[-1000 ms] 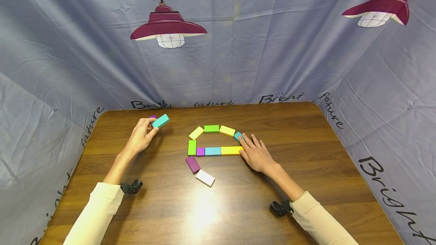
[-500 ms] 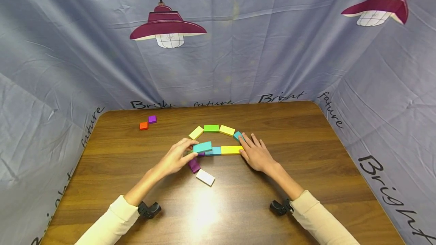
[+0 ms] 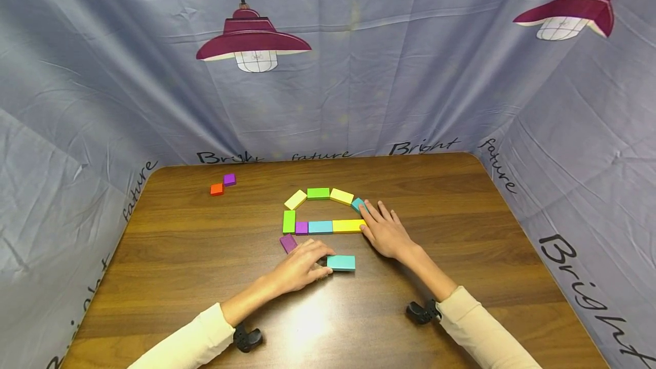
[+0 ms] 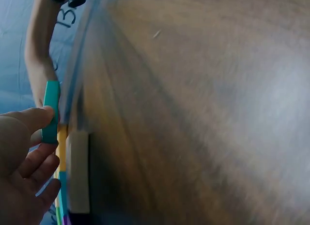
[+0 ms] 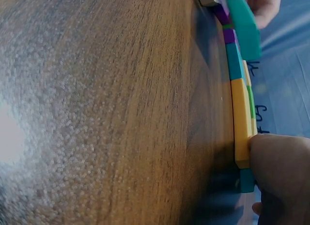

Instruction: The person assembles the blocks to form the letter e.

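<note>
My left hand point(image 3: 303, 266) pinches a teal block point(image 3: 340, 263) between thumb and fingers, in front of the block layout. In the left wrist view, that block is above the table, with a pale block point(image 4: 79, 172) lower down near the fingers. The head view hides this pale block behind my left hand. My right hand point(image 3: 388, 236) lies with spread fingers at the right end of the layout. Its thumb touches the long yellow block point(image 3: 348, 226), and its fingers partly cover a blue block point(image 3: 359, 205). A dark purple block point(image 3: 288, 242) lies just beyond my left hand.
A straight row holds a blue block point(image 3: 320, 227) and a small purple block point(image 3: 302, 228). Green point(image 3: 318, 193) and pale yellow blocks point(image 3: 295, 200) form an arch behind. Small red point(image 3: 217, 189) and purple pieces point(image 3: 229, 179) sit far left. Curtains surround the wooden table point(image 3: 435, 187).
From the far left, my left hand has carried the teal block right and toward the front, passing over the row. It now covers the white block. My right hand has stayed in place.
</note>
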Motion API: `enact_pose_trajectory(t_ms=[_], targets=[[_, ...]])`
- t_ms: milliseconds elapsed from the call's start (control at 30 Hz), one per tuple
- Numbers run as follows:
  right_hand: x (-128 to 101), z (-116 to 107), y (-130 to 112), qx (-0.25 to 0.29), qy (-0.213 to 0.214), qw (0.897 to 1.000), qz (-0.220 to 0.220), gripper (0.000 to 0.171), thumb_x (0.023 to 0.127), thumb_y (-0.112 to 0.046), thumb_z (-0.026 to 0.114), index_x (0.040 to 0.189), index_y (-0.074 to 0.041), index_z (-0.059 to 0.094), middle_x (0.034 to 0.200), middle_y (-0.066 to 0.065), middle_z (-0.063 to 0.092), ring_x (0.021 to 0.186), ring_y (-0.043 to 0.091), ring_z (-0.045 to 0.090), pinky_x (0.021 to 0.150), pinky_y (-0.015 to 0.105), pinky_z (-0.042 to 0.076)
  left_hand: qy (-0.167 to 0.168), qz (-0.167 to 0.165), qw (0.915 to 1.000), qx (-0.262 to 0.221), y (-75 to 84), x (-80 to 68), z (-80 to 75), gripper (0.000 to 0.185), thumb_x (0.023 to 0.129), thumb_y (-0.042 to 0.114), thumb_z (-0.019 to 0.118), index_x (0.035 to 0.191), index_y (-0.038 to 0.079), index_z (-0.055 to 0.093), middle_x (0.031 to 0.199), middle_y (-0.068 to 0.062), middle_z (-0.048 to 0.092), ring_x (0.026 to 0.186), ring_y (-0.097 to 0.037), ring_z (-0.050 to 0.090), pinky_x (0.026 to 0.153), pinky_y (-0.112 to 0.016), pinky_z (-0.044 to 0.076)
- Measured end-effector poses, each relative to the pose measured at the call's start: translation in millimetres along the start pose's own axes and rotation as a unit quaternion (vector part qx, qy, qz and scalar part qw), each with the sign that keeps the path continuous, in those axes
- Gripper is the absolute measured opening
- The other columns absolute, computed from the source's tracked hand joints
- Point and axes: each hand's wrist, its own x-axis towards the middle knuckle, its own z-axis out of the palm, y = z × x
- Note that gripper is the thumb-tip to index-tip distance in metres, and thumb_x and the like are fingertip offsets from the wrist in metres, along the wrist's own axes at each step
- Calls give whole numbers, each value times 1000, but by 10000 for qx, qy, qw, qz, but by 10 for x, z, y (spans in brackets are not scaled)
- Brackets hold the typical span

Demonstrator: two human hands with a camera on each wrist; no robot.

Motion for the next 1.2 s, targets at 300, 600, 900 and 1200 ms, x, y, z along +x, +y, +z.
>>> enact_pose_trajectory(t_ms=[300, 600, 900, 1200], targets=[[-1, -13, -12, -23, -9, 10000, 28, 55, 99, -35, 36, 147, -13, 21, 150, 10, 19, 134, 38, 15, 101, 61, 17, -190, -62, 9985, 515, 60, -20, 101, 34, 82, 35, 67, 111, 18, 63, 102, 8, 59, 91, -8, 48, 79, -28, 41], [-6, 4, 1, 3, -15, 10000, 30, 55, 99, -36, 36, 147, -13, 21, 150, 10, 19, 134, 37, 14, 101, 61, 17, -142, -13, 9969, 773, 56, -50, 124, 36, 79, 36, 70, 108, 15, 64, 100, 6, 59, 91, -10, 49, 84, -31, 39], [-2, 21, 10, -25, 37, 10000, -31, 56, 99, -34, 38, 146, -10, 21, 149, 12, 19, 134, 39, 14, 100, 63, 17, -142, 26, 9953, 962, 44, -66, 115, 35, 78, 37, 71, 104, 16, 65, 98, 6, 60, 95, -12, 52, 93, -36, 35], [-3, 19, 7, 71, 33, 9999, -63, 56, 99, -34, 37, 147, -10, 20, 150, 12, 19, 134, 40, 14, 100, 63, 17, -61, -72, 9953, 960, -7, -93, 103, 32, 76, 40, 71, 100, 18, 66, 96, 7, 59, 96, -13, 49, 99, -43, 29]])
